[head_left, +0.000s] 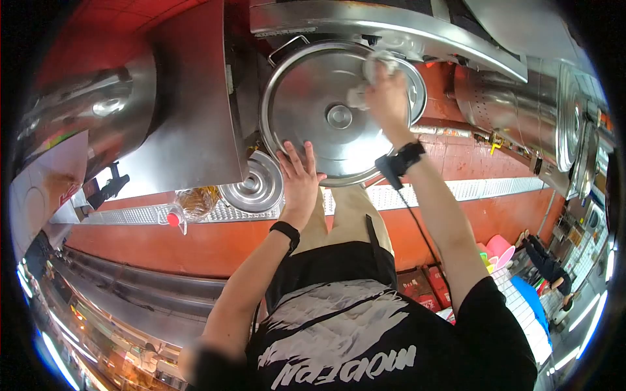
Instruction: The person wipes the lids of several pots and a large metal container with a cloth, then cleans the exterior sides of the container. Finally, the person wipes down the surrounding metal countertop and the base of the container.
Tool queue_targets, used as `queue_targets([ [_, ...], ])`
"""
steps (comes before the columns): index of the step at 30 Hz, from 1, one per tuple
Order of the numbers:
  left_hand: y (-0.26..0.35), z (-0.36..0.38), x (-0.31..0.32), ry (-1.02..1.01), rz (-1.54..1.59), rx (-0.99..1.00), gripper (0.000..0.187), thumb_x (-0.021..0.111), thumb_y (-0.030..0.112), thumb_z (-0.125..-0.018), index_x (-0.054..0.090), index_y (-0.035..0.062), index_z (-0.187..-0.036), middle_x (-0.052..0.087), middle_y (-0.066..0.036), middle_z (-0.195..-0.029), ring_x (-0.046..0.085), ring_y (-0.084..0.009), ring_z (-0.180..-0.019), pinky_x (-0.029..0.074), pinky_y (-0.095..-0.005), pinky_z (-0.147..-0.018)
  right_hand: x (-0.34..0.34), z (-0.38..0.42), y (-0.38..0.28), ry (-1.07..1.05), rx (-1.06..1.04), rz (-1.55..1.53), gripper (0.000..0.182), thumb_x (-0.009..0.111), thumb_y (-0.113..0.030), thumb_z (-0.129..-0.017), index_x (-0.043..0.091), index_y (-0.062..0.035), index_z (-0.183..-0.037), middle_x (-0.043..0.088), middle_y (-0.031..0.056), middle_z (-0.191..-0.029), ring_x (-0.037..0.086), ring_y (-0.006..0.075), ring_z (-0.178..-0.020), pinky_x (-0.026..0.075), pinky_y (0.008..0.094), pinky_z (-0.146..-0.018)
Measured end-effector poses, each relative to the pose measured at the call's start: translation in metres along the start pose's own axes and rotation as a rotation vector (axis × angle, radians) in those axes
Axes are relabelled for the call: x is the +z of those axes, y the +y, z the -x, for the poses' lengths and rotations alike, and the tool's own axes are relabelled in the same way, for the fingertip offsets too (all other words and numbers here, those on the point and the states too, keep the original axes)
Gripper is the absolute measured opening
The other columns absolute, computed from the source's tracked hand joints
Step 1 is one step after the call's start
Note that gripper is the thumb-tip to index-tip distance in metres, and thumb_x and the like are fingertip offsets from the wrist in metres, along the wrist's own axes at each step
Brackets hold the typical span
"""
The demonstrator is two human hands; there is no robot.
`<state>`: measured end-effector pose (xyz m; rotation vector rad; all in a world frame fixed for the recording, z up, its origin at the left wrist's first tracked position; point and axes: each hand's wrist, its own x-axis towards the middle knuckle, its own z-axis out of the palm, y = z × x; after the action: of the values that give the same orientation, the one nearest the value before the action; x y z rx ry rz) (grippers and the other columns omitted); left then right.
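A large round stainless steel lid with a small round knob sits on a big pot in front of me. My left hand lies on the lid's near left edge, fingers apart and holding nothing. Over the lid's far right side, my right hand is closed on a pale cloth, somewhat blurred by motion. Part of the cloth touches the lid's surface. The pot's side handle sticks out at the far left.
A smaller round metal lid lies by my left wrist, near a clear bottle with a red cap. A steel counter is at left, a large metal pot at right. A metal floor grate crosses the red floor. Another person stands far right.
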<state>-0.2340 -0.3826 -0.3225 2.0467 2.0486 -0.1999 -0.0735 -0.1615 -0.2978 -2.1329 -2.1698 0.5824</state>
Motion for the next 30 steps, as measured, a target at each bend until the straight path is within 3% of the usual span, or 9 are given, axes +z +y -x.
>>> queue_targets([
  [7,-0.004,0.003,0.008,-0.02,-0.029,0.028,0.099,0.066,0.054,-0.082,0.017,0.0065,-0.155,0.016,-0.041,-0.15,0.037,-0.0598,-0.128,0.04,-0.0541,-0.107,0.049,0.057,-0.098,-0.049,-0.502,-0.017,0.044,0.062,-0.013,-0.078,0.061,-0.0174,-0.122,0.052,0.0178,-0.113,0.05,0.0366,-0.106,0.047,0.0434,-0.084],
  [9,-0.006,0.005,0.021,0.007,-0.103,0.077,0.093,0.065,0.052,-0.083,0.024,0.0042,-0.151,0.022,-0.039,-0.149,0.036,-0.0608,-0.128,0.04,-0.0539,-0.107,0.051,0.078,-0.1,-0.165,-0.774,-0.086,0.041,0.061,-0.014,-0.079,0.062,-0.021,-0.12,0.053,0.0148,-0.113,0.051,0.035,-0.105,0.047,0.0421,-0.081],
  [13,-0.008,0.005,0.014,0.025,-0.178,0.129,0.085,0.068,0.05,-0.083,0.035,0.0005,-0.143,0.029,-0.036,-0.147,0.037,-0.0594,-0.128,0.039,-0.0541,-0.108,0.046,0.111,-0.075,0.001,-0.833,-0.062,0.033,0.066,-0.02,-0.075,0.066,-0.0193,-0.109,0.054,0.0111,-0.111,0.053,0.0317,-0.101,0.047,0.0414,-0.079],
  [15,-0.007,0.003,-0.004,0.134,0.22,-0.007,0.077,0.071,0.048,-0.081,0.043,-0.0016,-0.133,0.03,-0.035,-0.147,0.041,-0.0564,-0.128,0.045,-0.0524,-0.104,0.029,0.118,-0.041,-0.075,-0.611,-0.002,0.04,0.06,-0.014,-0.08,0.064,-0.0225,-0.119,0.053,0.013,-0.114,0.053,0.0333,-0.103,0.048,0.043,-0.082],
  [17,-0.009,0.004,-0.009,0.125,0.228,0.0,0.077,0.072,0.049,-0.079,0.044,-0.0018,-0.13,0.03,-0.036,-0.147,0.042,-0.0553,-0.127,0.048,-0.0513,-0.1,0.012,0.115,0.01,-0.209,-0.602,-0.029,0.038,0.061,-0.012,-0.079,0.066,-0.0226,-0.115,0.054,0.014,-0.116,0.055,0.0337,-0.104,0.049,0.0432,-0.087],
  [19,-0.01,0.0,-0.01,0.124,0.231,0.004,0.077,0.073,0.05,-0.078,0.045,-0.002,-0.128,0.029,-0.036,-0.147,0.044,-0.0542,-0.126,0.051,-0.0501,-0.097,0.012,0.108,0.055,-0.078,-0.676,0.13,0.032,0.063,-0.016,-0.078,0.069,-0.021,-0.109,0.055,0.0094,-0.113,0.053,0.0317,-0.109,0.049,0.0424,-0.086],
  [24,-0.009,0.002,-0.007,0.123,0.174,0.023,0.078,0.073,0.051,-0.078,0.043,-0.0026,-0.127,0.027,-0.038,-0.147,0.043,-0.0562,-0.126,0.054,-0.0491,-0.093,-0.029,0.042,0.081,-0.107,-0.205,0.124,0.037,0.063,-0.008,-0.075,0.07,-0.023,-0.109,0.06,0.0111,-0.114,0.056,0.0325,-0.108,0.052,0.0442,-0.088],
  [26,-0.007,0.003,-0.008,0.12,0.176,0.036,0.078,0.073,0.05,-0.078,0.042,-0.0028,-0.127,0.027,-0.038,-0.147,0.042,-0.057,-0.126,0.054,-0.049,-0.094,-0.034,0.019,0.075,0.151,-0.083,0.044,0.037,0.064,-0.007,-0.073,0.071,-0.0223,-0.106,0.061,0.0102,-0.114,0.057,0.0333,-0.108,0.051,0.0454,-0.091],
  [30,-0.005,0.004,-0.009,0.105,0.144,0.051,0.078,0.072,0.05,-0.079,0.042,-0.0029,-0.127,0.026,-0.04,-0.146,0.041,-0.0579,-0.126,0.053,-0.0493,-0.095,-0.033,0.016,0.011,-0.03,-0.64,0.016,0.036,0.065,-0.007,-0.071,0.072,-0.0215,-0.103,0.06,0.0069,-0.123,0.052,0.029,-0.114,0.042,0.0424,-0.102],
])
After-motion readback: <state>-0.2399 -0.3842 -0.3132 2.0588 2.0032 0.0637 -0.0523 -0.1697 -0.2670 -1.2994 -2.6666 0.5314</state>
